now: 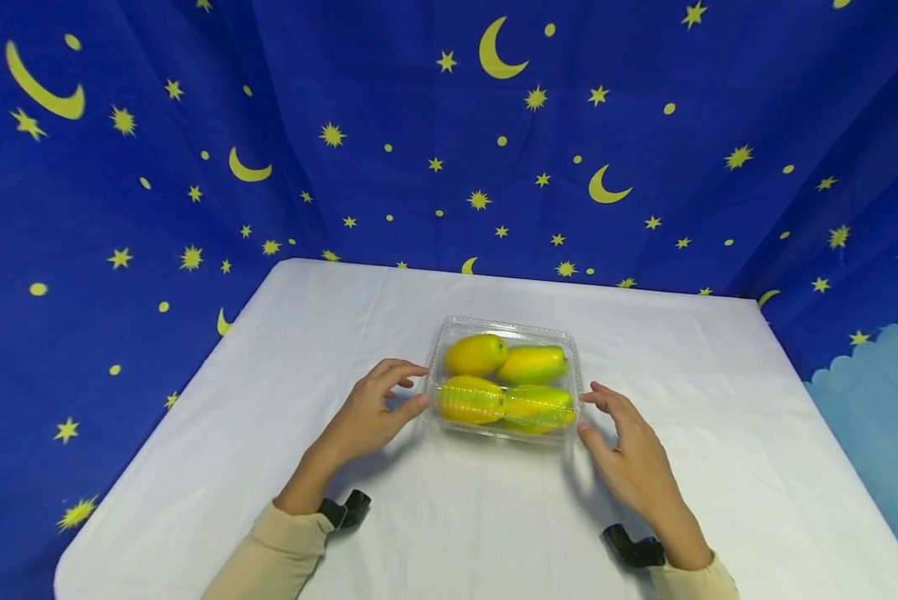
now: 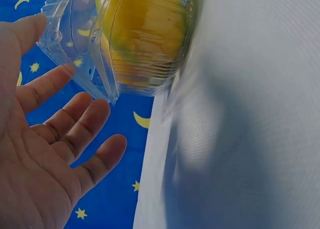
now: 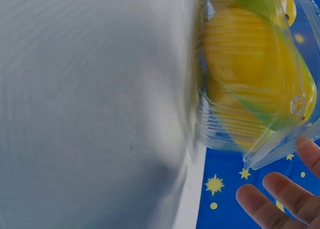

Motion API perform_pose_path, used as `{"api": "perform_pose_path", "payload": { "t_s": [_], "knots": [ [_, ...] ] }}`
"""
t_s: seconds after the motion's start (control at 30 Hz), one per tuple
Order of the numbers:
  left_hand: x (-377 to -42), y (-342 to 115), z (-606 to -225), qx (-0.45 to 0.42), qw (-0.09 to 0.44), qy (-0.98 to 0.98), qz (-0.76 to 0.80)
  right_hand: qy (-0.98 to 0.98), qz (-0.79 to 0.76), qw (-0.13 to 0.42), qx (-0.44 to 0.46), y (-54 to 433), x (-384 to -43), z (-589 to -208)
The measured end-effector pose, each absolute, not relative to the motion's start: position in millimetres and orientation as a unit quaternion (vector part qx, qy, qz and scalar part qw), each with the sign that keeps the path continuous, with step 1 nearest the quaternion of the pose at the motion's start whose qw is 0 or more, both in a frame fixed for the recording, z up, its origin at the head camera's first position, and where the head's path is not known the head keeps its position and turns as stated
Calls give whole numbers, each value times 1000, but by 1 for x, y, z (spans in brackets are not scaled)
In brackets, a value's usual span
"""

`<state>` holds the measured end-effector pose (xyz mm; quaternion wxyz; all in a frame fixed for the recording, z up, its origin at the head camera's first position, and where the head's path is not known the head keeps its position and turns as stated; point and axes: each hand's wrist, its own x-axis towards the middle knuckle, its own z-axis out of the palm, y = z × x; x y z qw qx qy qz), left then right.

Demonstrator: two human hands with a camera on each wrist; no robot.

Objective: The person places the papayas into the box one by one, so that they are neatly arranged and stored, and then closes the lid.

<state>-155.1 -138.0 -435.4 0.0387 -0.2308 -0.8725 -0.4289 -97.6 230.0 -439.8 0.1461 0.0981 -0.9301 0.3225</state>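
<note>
A clear plastic clamshell box (image 1: 503, 435) stands on the white table with several yellow-green mangoes (image 1: 473, 356) inside. Its lid (image 2: 70, 36) sits slightly raised, with a gap between the lid rim and the base rim in both wrist views. My left hand (image 1: 373, 412) is at the box's left side, thumb and index fingertips right at the lid's edge, the other fingers spread and loosely bent. On the right side, my right hand (image 1: 632, 454) has its thumb and forefinger tips close by the lid's edge. In the right wrist view only some fingertips (image 3: 252, 199) show.
A white cloth covers the table (image 1: 328, 333). Behind and to the sides hangs a blue curtain (image 1: 388, 92) with yellow moons and stars, light blue at the right. Black wrist mounts (image 1: 346, 510) sit at both sleeve cuffs.
</note>
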Motion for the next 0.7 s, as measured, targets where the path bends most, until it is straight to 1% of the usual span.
{"api": "perform_pose_path", "payload": {
  "t_s": [0.2,0.33,0.47,0.7],
  "knots": [
    [-156,-137,-438,-222,40,-871,-436,-926,334,147,102,229,-97,-439],
    [-156,-136,-440,-209,27,-870,-446,-923,343,143,98,229,-97,-440],
    [-155,-134,-442,-196,14,-868,-456,-922,356,123,88,230,-96,-441],
    [-157,-132,-441,-194,12,-867,-459,-919,383,75,60,230,-98,-436]
  ]
}}
